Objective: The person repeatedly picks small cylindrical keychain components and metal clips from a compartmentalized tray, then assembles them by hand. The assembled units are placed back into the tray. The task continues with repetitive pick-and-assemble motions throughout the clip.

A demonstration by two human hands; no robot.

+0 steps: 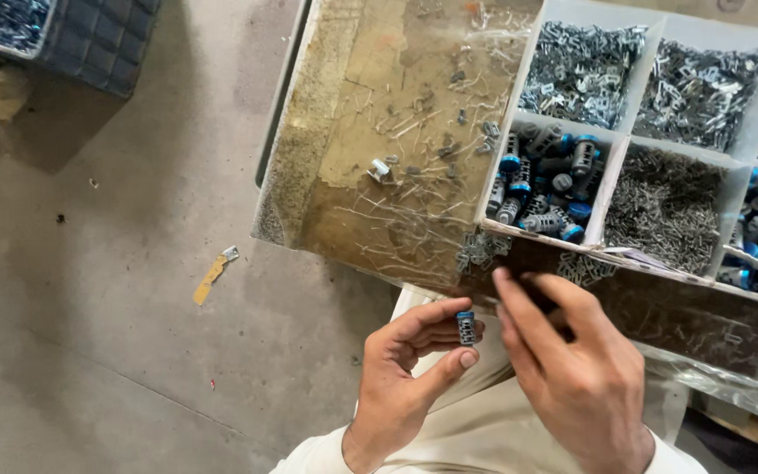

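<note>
1. Left hand (405, 377) is pinching a small grey part w/ blue cap (466, 327) btwn thumb & fingers, held up just below the table edge (379, 263).
2. Right hand (572, 377) is hovering beside it, fingers half-curled; palm hidden, can't tell if holding anything.
3. Divided tray (611, 140) is sitting above, compartments w/ similar blue-capped parts (541, 184) & metal clips (581, 70).

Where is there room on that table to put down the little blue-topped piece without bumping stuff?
Most room is on the worktop's left strip, between its edge and the scattered wire bits. The divider tray is crowded: every compartment is full. The left hand holds the small part; the right hand is beside it.
</note>
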